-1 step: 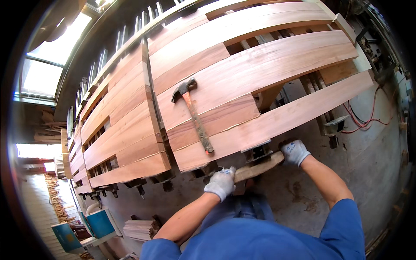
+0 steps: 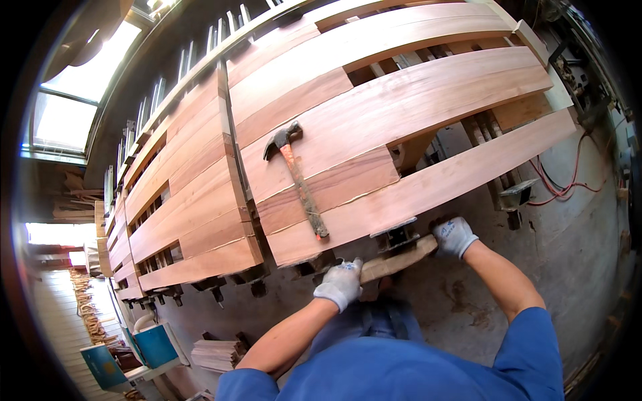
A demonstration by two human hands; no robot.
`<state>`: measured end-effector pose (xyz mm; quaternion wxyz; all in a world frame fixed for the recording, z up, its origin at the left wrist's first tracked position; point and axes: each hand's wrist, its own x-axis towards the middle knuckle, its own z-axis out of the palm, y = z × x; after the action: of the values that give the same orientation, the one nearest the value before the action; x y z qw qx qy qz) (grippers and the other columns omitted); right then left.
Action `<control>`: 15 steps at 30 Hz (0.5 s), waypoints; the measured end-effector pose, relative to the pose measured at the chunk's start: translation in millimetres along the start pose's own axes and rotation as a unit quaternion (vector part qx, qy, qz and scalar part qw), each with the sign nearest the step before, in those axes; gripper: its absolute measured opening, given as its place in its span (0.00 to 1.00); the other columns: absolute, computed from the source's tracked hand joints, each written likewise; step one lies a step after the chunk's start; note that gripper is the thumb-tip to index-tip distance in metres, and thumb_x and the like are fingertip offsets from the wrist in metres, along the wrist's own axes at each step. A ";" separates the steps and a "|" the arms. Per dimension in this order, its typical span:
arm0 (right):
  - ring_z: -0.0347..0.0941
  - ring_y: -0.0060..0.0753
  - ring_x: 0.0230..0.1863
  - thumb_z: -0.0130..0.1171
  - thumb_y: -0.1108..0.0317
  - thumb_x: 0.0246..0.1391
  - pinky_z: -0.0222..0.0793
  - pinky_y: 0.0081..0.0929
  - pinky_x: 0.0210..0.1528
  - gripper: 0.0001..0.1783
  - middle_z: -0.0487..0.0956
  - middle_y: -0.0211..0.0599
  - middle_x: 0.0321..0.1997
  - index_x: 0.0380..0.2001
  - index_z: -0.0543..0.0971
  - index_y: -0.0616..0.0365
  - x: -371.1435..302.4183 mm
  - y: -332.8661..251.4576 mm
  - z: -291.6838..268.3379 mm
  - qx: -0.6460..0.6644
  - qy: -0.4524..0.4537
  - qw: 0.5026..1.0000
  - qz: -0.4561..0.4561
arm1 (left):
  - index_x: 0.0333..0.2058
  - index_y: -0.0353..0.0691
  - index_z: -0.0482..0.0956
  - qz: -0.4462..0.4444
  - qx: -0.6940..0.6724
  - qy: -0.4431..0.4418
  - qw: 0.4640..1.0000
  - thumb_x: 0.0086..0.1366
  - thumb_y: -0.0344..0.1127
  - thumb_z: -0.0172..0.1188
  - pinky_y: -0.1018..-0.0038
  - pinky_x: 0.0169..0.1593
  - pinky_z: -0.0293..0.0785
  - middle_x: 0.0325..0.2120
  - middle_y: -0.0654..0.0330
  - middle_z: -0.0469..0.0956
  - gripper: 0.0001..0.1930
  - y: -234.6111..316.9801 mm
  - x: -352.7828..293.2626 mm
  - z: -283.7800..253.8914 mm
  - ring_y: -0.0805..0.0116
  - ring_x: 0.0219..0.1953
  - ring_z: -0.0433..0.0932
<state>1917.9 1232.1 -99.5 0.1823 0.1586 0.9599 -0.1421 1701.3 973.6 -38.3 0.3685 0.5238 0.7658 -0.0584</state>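
Observation:
A thick, worn wooden bar (image 2: 399,260) runs between my two gloved hands, just below the front edge of the wooden panel (image 2: 428,194). My left hand (image 2: 340,284), in a white glove, is closed on the bar's left end. Around its right end my right hand (image 2: 456,236) is closed, its dark fingertips partly hidden under the panel edge. Right behind the bar sits a dark metal clamp end (image 2: 397,238), touching or nearly touching it. A claw hammer (image 2: 299,184) with a worn orange handle lies on the panel, head away from me.
Another slatted panel (image 2: 194,220) stands left, across a narrow gap. Clamp ends (image 2: 258,288) jut out under the front edges. A red hose (image 2: 565,192) hangs at right. Stacked wood strips (image 2: 217,354) lie lower left, near a blue-and-white machine (image 2: 155,344).

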 end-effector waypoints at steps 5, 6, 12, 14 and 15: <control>0.84 0.47 0.41 0.73 0.41 0.37 0.82 0.43 0.43 0.28 0.86 0.43 0.38 0.36 0.84 0.50 -2.1 0.4 1.0 0.023 -0.006 1.000 -0.009 | 0.48 0.38 0.76 -0.022 0.000 -0.042 0.999 0.56 0.32 0.66 0.54 0.51 0.81 0.42 0.42 0.83 0.20 9.2 -1.2 -11.8 0.43 0.47 0.83; 0.84 0.47 0.41 0.73 0.40 0.37 0.82 0.43 0.43 0.29 0.86 0.43 0.38 0.36 0.84 0.50 -1.5 0.3 4.4 0.023 0.001 1.000 -0.008 | 0.48 0.38 0.76 -0.019 0.012 -0.041 0.999 0.56 0.32 0.66 0.54 0.51 0.80 0.42 0.41 0.83 0.20 10.0 -1.9 -14.8 0.43 0.47 0.83; 0.84 0.49 0.40 0.71 0.40 0.41 0.81 0.44 0.45 0.27 0.86 0.45 0.36 0.34 0.86 0.52 -6.8 -2.8 12.3 0.019 0.037 0.999 0.017 | 0.50 0.38 0.75 0.014 0.059 0.014 0.998 0.56 0.38 0.69 0.54 0.48 0.80 0.41 0.46 0.82 0.24 13.2 -6.6 -13.0 0.45 0.45 0.83; 0.84 0.49 0.41 0.71 0.41 0.42 0.80 0.44 0.47 0.26 0.86 0.45 0.37 0.34 0.87 0.52 -13.9 -3.0 18.5 0.029 0.012 0.997 0.074 | 0.53 0.38 0.74 0.076 0.083 0.066 0.991 0.56 0.41 0.72 0.54 0.47 0.80 0.42 0.47 0.81 0.28 12.5 -10.9 -8.3 0.47 0.46 0.82; 0.83 0.47 0.45 0.71 0.41 0.43 0.77 0.44 0.51 0.27 0.86 0.45 0.40 0.37 0.86 0.52 -17.9 -17.7 1.9 -0.007 0.001 0.994 0.106 | 0.58 0.39 0.71 0.105 0.091 0.116 0.984 0.55 0.46 0.74 0.55 0.49 0.78 0.45 0.48 0.78 0.35 11.1 -20.0 -6.3 0.48 0.48 0.80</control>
<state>1928.0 1210.9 -90.3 0.1967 0.2582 0.9388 -0.1153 1711.1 966.3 -18.0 0.2325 0.6356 0.7357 -0.0278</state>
